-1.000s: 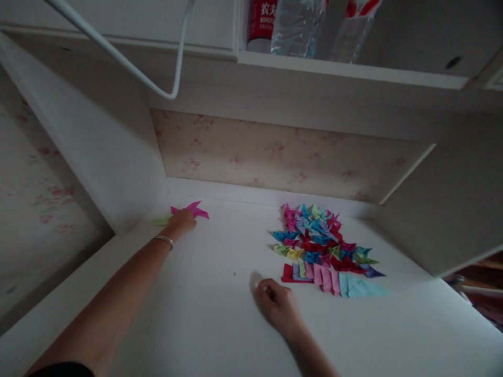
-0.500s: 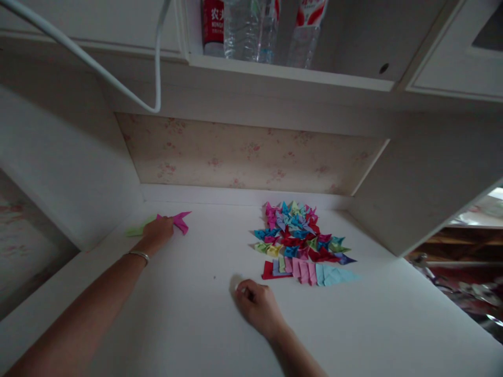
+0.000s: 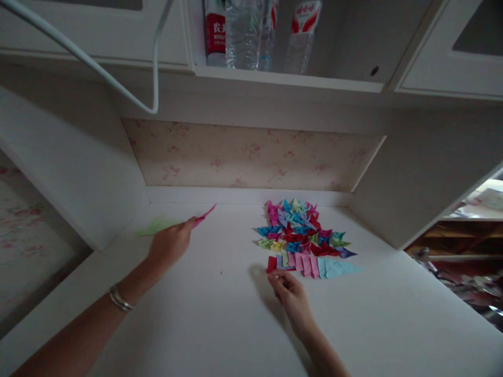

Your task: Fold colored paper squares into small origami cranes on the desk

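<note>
My left hand (image 3: 171, 244), with a bracelet (image 3: 120, 298) at the wrist, is closed on a magenta folded paper (image 3: 205, 215), which points up to the right. A light green paper (image 3: 157, 225) lies behind that hand on the white desk. My right hand (image 3: 290, 296) has its fingers curled together just below a red folded paper (image 3: 271, 264); what the fingertips hold, if anything, cannot be made out. That red paper begins an overlapping row of pink (image 3: 306, 265) and light blue folded papers (image 3: 338, 268). Behind the row lies a pile of colourful folded paper shapes (image 3: 296, 230).
Above the desk (image 3: 204, 324), a shelf holds plastic bottles (image 3: 243, 36). A white bent tube (image 3: 118, 86) hangs at the upper left. Side panels (image 3: 416, 173) enclose the desk, and cluttered shelves (image 3: 456, 272) show at the far right.
My left hand has lifted the magenta paper and moved right, away from the green paper. The right hand has moved up and right to the red paper. The view has also shifted.
</note>
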Tool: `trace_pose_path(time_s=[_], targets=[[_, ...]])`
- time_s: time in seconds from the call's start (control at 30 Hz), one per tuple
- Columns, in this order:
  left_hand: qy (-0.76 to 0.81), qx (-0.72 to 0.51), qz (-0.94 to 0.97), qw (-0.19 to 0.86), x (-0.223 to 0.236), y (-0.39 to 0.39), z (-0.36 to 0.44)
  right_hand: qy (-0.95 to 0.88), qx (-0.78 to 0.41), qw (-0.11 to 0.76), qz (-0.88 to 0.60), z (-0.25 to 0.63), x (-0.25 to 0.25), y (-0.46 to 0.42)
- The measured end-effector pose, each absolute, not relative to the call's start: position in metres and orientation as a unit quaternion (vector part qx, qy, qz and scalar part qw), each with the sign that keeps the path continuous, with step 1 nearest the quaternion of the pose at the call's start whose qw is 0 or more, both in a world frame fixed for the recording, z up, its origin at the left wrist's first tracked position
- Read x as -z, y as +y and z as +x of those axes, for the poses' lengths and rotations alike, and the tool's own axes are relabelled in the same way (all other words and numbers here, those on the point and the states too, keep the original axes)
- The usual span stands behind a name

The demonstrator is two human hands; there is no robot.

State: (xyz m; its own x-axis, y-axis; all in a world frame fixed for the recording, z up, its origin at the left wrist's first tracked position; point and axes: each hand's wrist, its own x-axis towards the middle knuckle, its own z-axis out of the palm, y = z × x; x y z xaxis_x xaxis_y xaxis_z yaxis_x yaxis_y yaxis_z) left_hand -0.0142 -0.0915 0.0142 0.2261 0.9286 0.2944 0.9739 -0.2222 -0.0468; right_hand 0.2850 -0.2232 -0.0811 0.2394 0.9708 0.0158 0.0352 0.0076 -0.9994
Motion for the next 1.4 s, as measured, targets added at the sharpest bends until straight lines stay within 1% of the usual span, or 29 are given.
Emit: trace_pose_path(time_s=[0.1,0.17,0.23,0.3,0.37,0.47,0.57,0.73,0.97,1.17,1.4], targets=[[-0.504,0.149,-0.847,0.077,0.005,-0.133,0.011,-0.396,-0.414,0.565,-0.594,0.305,0.082,-0.248],[-0.42,0.174,-0.889,0.061,0.019,-0.163,0.03,-0.361,-0.386,0.572,-0.627,0.323,0.085,-0.267],[-0.353,0.182,-0.917,0.027,0.031,-0.189,0.049,-0.332,-0.355,0.569,-0.663,0.343,0.088,-0.284],[-0.32,0.179,-0.93,-0.019,0.04,-0.209,0.067,-0.312,-0.332,0.56,-0.692,0.361,0.089,-0.297],[-0.306,0.176,-0.934,-0.056,0.048,-0.221,0.082,-0.302,-0.319,0.557,-0.705,0.372,0.088,-0.305],[-0.281,0.192,-0.937,-0.083,0.06,-0.232,0.102,-0.305,-0.307,0.554,-0.711,0.373,0.082,-0.306],[-0.24,0.205,-0.944,-0.094,0.068,-0.24,0.119,-0.323,-0.302,0.539,-0.717,0.361,0.075,-0.3],[-0.193,0.178,-0.96,-0.099,0.071,-0.247,0.138,-0.315,-0.327,0.545,-0.705,0.352,0.074,-0.296],[-0.208,0.148,-0.957,-0.135,0.06,-0.245,0.138,-0.345,-0.321,0.535,-0.7,0.362,0.084,-0.3],[-0.182,0.144,-0.96,-0.157,0.054,-0.237,0.129,-0.35,-0.317,0.529,-0.705,0.357,0.08,-0.295],[-0.165,0.177,-0.956,-0.168,0.073,-0.227,0.132,-0.35,-0.321,0.526,-0.705,0.355,0.079,-0.292]])
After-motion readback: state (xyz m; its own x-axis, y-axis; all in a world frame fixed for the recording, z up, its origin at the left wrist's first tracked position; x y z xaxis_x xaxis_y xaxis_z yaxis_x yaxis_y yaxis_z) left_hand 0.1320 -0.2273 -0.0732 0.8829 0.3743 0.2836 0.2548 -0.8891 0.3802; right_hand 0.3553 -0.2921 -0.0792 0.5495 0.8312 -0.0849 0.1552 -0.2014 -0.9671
